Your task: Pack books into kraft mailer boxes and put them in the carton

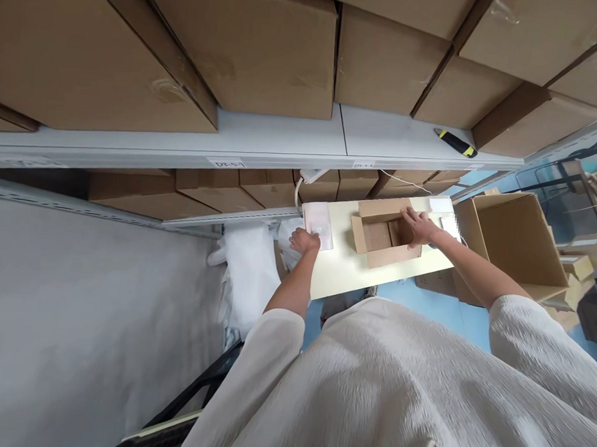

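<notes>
1. My fingers on the right hand (419, 228) are spread, thumb apart from the rest, lying over the right end of an open cardboard box (393, 258).
2. The fingers of my left hand (305, 240) are bent at the near left edge of a pale, pinkish-white packet (319, 218); I cannot tell whether they pinch it or only rest there.
3. The box sits on a pale yellow table (345, 279), its left, near and far flaps folded outward. The packet lies to the left of the box, apart from it, at the table's left end.
4. Just beyond the table's right end I have a larger open carton (520, 242).
5. To the left of the table is white, soft-looking material (251, 268).
6. Above the table runs a grey shelf (283, 132) with closed brown boxes (277, 55) and a yellow-and-black utility knife (457, 144) near its right end.
</notes>
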`<act>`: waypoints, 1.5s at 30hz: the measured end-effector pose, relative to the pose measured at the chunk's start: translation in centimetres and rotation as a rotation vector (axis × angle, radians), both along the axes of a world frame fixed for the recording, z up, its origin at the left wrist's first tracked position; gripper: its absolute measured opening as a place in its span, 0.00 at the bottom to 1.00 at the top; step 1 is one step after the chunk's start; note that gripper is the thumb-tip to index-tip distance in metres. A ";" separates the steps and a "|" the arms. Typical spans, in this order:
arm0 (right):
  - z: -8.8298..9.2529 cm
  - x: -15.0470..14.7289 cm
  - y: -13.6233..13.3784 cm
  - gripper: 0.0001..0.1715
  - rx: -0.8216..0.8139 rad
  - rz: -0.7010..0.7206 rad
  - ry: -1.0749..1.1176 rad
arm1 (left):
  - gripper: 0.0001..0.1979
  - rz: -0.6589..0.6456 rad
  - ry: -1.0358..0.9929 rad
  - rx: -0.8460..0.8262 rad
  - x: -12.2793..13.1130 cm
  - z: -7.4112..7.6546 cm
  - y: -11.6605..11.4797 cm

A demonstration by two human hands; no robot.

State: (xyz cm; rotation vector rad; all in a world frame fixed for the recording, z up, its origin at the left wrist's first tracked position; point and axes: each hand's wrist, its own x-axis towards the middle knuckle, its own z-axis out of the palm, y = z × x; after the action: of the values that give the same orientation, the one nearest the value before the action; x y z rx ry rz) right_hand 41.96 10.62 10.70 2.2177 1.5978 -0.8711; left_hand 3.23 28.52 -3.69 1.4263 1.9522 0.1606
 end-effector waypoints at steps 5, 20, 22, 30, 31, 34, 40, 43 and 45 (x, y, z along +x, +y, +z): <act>-0.1 -0.1 0.0 0.92 -0.011 0.011 -0.017 | 0.19 -0.052 -0.072 -0.041 0.2 0.0 -0.1; -1.5 0.7 0.7 0.97 -0.022 0.172 -0.112 | 0.18 -0.086 -0.406 0.284 -0.6 8.1 -0.1; -2.2 1.1 0.7 0.96 0.032 0.181 -0.082 | 0.18 -0.131 -0.413 0.422 0.0 10.9 -0.3; -4.5 2.7 -0.2 0.92 0.250 0.159 0.047 | 0.13 -0.515 -0.235 0.644 7.5 18.4 -2.6; -4.6 2.8 -0.4 0.92 0.258 0.162 0.054 | 0.12 -0.591 -0.211 0.623 8.5 18.4 -3.2; -4.8 3.6 -1.5 0.91 0.284 0.154 0.107 | 0.09 -0.790 -0.141 0.532 11.2 17.7 -5.0; -4.8 5.6 -3.0 0.86 0.391 0.103 0.232 | 0.09 -0.934 -0.009 0.350 14.0 14.9 -6.8; -4.4 6.0 -3.3 0.79 0.427 0.127 0.254 | 0.12 -0.946 -0.006 0.300 14.6 14.1 -7.0; -4.1 6.2 -3.4 0.72 0.454 0.152 0.273 | 0.13 -0.923 -0.023 0.326 14.5 13.9 -7.2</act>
State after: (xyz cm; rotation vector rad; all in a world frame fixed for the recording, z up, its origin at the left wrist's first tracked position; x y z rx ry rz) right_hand 48.15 7.24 6.63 2.2910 2.2521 -0.8645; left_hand 17.75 21.31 10.20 2.3709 1.1043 0.0622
